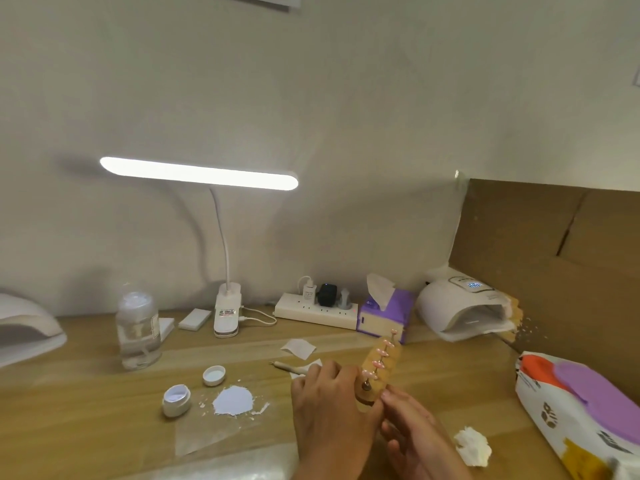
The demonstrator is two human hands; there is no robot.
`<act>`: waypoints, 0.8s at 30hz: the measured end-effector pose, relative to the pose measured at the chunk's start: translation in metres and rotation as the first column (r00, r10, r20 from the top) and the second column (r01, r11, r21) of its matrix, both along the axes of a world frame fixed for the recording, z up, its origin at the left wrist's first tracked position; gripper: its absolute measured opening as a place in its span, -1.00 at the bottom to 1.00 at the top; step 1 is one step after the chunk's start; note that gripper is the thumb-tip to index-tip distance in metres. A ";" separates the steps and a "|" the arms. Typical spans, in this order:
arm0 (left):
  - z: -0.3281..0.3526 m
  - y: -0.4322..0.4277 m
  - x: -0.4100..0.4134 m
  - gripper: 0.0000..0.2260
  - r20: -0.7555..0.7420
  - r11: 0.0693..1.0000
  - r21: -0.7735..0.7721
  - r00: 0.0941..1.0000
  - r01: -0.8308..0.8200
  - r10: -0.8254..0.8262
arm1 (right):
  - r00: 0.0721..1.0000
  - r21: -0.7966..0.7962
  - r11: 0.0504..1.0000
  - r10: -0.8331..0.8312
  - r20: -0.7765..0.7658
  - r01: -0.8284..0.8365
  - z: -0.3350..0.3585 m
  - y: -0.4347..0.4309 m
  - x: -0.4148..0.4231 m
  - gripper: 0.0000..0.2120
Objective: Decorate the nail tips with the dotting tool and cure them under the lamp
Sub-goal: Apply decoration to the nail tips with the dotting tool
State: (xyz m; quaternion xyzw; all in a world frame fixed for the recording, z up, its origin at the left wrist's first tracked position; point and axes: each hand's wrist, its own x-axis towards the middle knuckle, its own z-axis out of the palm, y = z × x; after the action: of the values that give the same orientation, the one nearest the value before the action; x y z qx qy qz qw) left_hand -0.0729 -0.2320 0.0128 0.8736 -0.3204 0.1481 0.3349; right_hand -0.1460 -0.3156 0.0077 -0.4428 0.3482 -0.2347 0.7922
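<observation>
Together, my left hand (329, 393) and right hand (408, 420) held the wooden display stick (382, 368) just above the table (104, 410). The left hand's fingers were curled round its near end, and the right hand's fingertips (386, 394) pinched the same end from the other side. The stick pointed away from me, tilted up toward the far right, which kept the row of pink nail tips (381, 355) facing up and clear of my fingers, probably so that wet decoration would not smear. Neither hand held the dotting tool (291, 367); it lay on the table just beyond my left hand, its tip pointing left, near two white wipes (299, 348). Left of the hands, a blob of white product (232, 400) sat on a clear sheet (207, 431), with the open jar (176, 398) and its lid (214, 375) close by, all within easy reach for dipping. A crumpled tissue (472, 445) lay to my right. The curing lamp (460, 306) stood at the far right against the cardboard (554, 254), its display lit and its mouth facing me, and the stick was aimed roughly that way, so curing looked like the step at hand. A desk lamp (199, 173) shone over the work, beside a clear bottle (138, 327), a power strip (317, 310) and a purple tissue box (384, 313).
</observation>
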 end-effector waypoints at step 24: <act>-0.025 0.013 0.016 -0.78 -0.307 0.914 -0.358 0.900 0.193 -0.310 | 0.972 -0.182 0.955 -0.231 0.039 0.234 0.003 -0.019 -0.009 -0.92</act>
State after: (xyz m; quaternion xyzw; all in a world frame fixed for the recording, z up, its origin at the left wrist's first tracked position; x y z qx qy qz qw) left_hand -0.0565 -0.2193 -0.0120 0.7705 -0.3376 -0.0082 0.5406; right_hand -0.1550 -0.3348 0.0104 -0.4686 0.3675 -0.3614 0.7175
